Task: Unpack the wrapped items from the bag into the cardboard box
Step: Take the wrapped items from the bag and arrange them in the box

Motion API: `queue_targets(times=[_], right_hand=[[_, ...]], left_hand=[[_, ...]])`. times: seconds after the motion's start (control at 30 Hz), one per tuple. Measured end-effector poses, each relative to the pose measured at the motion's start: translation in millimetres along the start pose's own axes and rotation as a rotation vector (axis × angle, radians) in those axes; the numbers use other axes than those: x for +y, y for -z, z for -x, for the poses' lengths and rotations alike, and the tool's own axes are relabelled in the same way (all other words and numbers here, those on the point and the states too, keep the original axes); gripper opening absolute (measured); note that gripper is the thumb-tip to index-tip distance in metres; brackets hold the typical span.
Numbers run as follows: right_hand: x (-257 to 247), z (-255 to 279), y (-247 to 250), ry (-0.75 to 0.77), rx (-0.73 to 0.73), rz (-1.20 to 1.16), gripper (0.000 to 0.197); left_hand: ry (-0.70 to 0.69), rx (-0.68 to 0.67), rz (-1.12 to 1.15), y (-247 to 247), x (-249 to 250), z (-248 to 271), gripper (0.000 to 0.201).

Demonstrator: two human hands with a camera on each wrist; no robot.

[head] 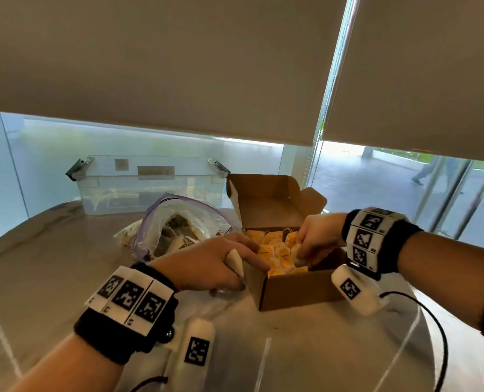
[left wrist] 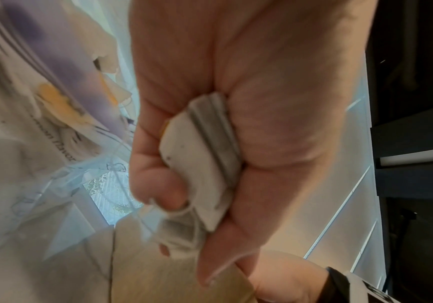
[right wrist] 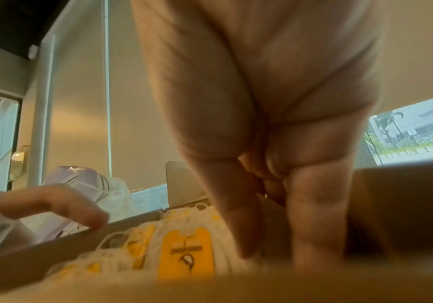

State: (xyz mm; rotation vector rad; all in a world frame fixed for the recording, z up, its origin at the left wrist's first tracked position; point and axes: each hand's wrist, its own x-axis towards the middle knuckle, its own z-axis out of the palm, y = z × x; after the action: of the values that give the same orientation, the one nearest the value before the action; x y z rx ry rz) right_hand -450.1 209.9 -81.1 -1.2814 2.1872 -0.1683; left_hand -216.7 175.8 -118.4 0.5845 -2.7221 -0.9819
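An open cardboard box (head: 291,290) stands mid-table, holding a pile of yellow-tagged wrapped items (head: 274,250) (right wrist: 184,252). To its left lies a clear zip bag (head: 178,222) (right wrist: 85,184) with more of them inside. My left hand (head: 212,264) (left wrist: 275,133) is at the box's left wall and grips a white wrapped item (head: 235,261) (left wrist: 199,155), its index finger stretched over the rim. My right hand (head: 317,236) (right wrist: 262,123) reaches down into the box with its fingers curled on a pale wrapped item (head: 298,253) at the pile.
A clear plastic bin (head: 150,185) sits behind the bag at the table's far edge. The box lid (head: 269,199) stands upright at the back. The round pale table (head: 291,349) carries black cables near my wrists. Windows with lowered blinds lie beyond.
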Motion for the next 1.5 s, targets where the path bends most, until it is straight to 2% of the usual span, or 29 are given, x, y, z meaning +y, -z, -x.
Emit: queue_targets(times=[0.23,0.37,0.53,0.6,0.7,0.83,1.0,1.3,1.37,1.5], right_hand=[[-7.2,-11.3,-9.1,0.010,0.140,-0.159,0.006],[-5.5,-13.7,-11.9,-0.055,0.128,-0.184,0.019],[-3.8,-14.1,-10.7,-0.069,0.199,-0.090,0.025],[-3.6,-13.1,-11.5,-0.099,0.164,-0.059,0.022],[-2.1,-13.1,-15.6,-0.141,0.148,-0.098,0.008],[-1.3,-17.3,-19.1,-0.136,0.212,-0.201,0.011],[-0.6,-18.9,-20.8,-0.100,0.207,-0.309,0.024],[2.4,-9.4,-4.7,-0.125,0.210,-0.256,0.015],[2.8,-7.3,-2.1,-0.155,0.220,-0.279,0.008],[1.4,-6.8,-5.4,-0.137,0.228,-0.324,0.008]], left_hand=[[0.052,0.002,-0.008,1.3,-3.2,-0.2,0.051],[0.042,-0.002,-0.009,1.7,-2.7,-0.1,0.051],[0.029,0.003,-0.001,1.8,-4.8,-0.8,0.049],[0.033,0.011,0.007,1.7,-6.0,-0.3,0.050],[0.044,0.017,0.019,2.1,-3.4,1.2,0.049],[0.057,0.002,0.007,3.5,0.1,2.4,0.050],[0.064,0.004,0.024,3.1,-1.3,2.5,0.050],[0.046,0.013,0.065,3.9,1.2,4.0,0.049],[0.040,0.008,0.054,4.0,1.0,4.3,0.049],[0.069,0.015,0.054,5.5,0.4,4.6,0.049]])
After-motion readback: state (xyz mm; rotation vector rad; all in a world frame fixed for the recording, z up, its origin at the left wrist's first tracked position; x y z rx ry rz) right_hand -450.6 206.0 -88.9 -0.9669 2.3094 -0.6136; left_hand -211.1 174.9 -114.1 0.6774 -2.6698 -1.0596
